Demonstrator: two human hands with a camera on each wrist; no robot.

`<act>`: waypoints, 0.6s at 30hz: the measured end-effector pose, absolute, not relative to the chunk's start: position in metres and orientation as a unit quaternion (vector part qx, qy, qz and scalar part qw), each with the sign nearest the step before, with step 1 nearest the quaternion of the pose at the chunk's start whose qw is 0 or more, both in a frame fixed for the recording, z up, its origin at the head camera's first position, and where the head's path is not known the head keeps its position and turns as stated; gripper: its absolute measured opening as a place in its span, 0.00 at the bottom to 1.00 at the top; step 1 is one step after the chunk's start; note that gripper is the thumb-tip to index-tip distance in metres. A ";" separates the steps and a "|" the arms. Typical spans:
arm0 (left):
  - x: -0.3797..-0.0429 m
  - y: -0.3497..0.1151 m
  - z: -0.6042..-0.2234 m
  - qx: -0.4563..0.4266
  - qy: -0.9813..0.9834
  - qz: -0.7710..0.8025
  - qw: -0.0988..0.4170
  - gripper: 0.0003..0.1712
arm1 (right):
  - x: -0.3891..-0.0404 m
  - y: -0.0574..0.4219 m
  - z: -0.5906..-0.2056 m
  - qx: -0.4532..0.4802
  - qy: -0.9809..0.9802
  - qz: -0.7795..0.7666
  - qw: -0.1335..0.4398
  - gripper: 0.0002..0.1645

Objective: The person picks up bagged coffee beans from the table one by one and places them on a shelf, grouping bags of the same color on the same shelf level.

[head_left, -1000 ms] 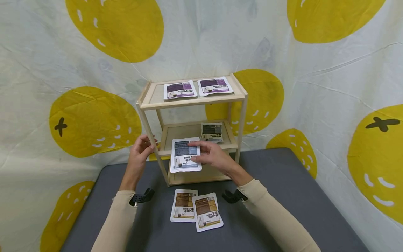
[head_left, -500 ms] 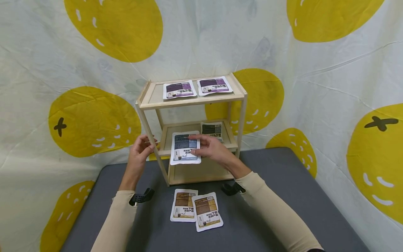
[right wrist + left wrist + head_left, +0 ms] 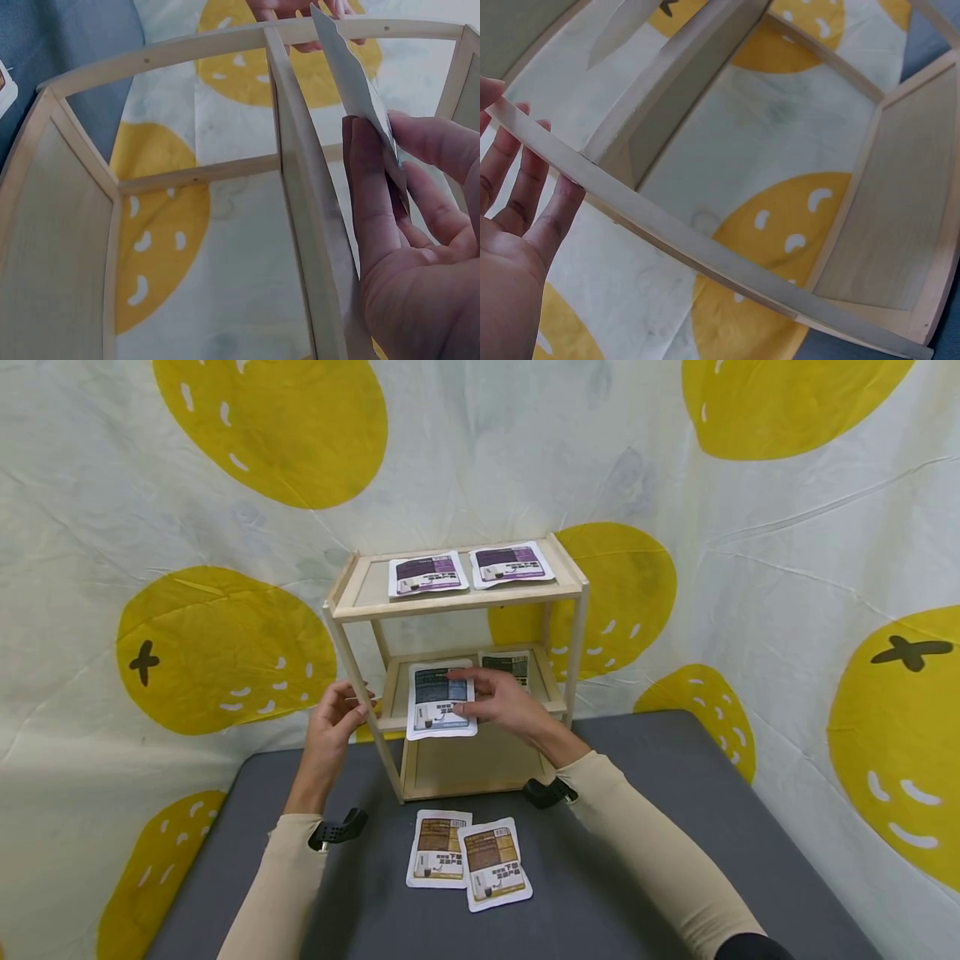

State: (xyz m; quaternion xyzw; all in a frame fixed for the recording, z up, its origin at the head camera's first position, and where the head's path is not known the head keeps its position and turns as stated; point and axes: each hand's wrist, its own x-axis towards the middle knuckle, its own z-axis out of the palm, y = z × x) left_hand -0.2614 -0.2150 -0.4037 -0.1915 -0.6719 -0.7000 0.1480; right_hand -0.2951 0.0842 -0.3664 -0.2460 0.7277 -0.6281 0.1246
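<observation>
While our left hand point(image 3: 333, 717) steadies the wooden shelf's point(image 3: 457, 603) front post with straight fingers, our right hand point(image 3: 501, 702) pinches the blue packet point(image 3: 438, 700), which has risen from low before the shelf to the middle tier's front edge, nearly shelved.

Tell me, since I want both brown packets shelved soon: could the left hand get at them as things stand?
Probably yes. The left hand only rests on the shelf's front post and holds nothing, and the brown packets lie uncovered on the table between the forearms, with nothing in the way.
</observation>
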 end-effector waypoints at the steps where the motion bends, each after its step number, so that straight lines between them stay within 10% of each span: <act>1: -0.261 -0.215 -0.404 -0.193 -0.672 -0.699 0.148 0.21 | -0.296 0.084 -0.366 -0.247 0.730 -0.625 0.125 0.32; 18: -0.262 -0.216 -0.405 -0.188 -0.675 -0.699 0.145 0.23 | -0.315 0.079 -0.357 -0.252 0.757 -0.589 0.127 0.35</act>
